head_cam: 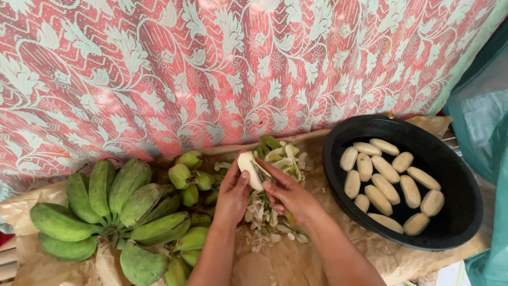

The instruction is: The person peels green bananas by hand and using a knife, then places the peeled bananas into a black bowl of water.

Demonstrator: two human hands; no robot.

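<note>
Gripping a half-peeled banana (248, 168) over the peel heap (270, 212), left hand (233, 193) wraps it while right hand (286, 191) pinches a strip. Best pull lengthwise, clean. Green bunch (111, 212) left, bowl (465, 222) right.

I count thirteen peeled bananas (384, 169) in one black tub (465, 212), one more half-peeled banana (249, 168) in my two hands, one big bunch of green bananas (114, 212), and one heap of peelings (283, 156).
</note>
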